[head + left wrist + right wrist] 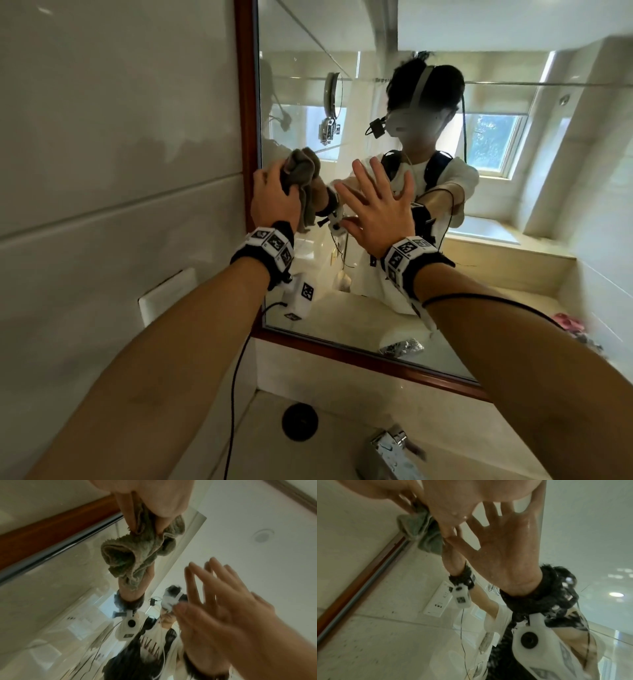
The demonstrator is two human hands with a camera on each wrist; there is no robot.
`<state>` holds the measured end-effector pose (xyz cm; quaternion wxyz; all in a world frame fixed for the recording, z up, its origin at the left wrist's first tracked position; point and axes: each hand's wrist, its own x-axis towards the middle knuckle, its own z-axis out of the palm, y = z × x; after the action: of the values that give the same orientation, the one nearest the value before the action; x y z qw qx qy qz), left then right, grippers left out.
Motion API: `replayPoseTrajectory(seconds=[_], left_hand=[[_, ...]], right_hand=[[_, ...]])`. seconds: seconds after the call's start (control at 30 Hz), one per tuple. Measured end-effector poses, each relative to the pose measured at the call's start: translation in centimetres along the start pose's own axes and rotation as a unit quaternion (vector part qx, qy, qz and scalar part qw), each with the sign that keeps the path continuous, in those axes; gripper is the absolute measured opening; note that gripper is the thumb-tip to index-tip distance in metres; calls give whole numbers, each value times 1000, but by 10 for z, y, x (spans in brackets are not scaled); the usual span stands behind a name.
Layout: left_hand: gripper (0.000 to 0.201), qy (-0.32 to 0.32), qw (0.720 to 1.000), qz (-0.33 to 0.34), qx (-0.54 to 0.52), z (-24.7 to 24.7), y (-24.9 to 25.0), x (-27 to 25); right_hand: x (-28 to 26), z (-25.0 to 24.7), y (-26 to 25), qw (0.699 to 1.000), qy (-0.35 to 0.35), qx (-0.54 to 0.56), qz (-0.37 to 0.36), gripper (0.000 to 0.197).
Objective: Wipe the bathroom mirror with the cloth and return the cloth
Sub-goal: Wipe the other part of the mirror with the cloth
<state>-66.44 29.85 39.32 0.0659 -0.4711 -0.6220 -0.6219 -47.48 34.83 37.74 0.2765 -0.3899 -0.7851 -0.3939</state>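
The mirror (376, 308) in a red-brown wooden frame (245, 102) fills the wall ahead. My left hand (274, 198) grips a bunched grey-green cloth (301, 168) and holds it against the glass near the mirror's left edge. The left wrist view shows the cloth (144, 524) pinched between my fingers, its reflection right below it. To the right, my right hand (373, 209) has its fingers spread flat on the glass; the right wrist view shows its thumb tip meeting its reflection. The right hand (214, 601) holds nothing.
Below the mirror lies a beige stone counter (342, 383) with a chrome tap (390, 445) and a black round drain cap (299, 421). White wall tiles (120, 137) and a white switch plate (168, 294) are to the left. A cable (236, 394) hangs from my left wrist.
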Motion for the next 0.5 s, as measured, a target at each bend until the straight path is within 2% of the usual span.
replayPoseTrajectory(seconds=[0.1, 0.2, 0.33, 0.5], left_hand=[[24, 30, 999, 34, 12, -4, 16, 25], [22, 28, 997, 54, 48, -4, 18, 33], [23, 20, 989, 103, 105, 0, 10, 22], [16, 13, 985, 124, 119, 5, -15, -4]], right_hand=[[-4, 3, 8, 1000, 14, 0, -13, 69], [-4, 10, 9, 999, 29, 6, -20, 68], [-4, 15, 9, 998, 49, 14, -28, 66], [-5, 17, 9, 998, 58, 13, -32, 66]])
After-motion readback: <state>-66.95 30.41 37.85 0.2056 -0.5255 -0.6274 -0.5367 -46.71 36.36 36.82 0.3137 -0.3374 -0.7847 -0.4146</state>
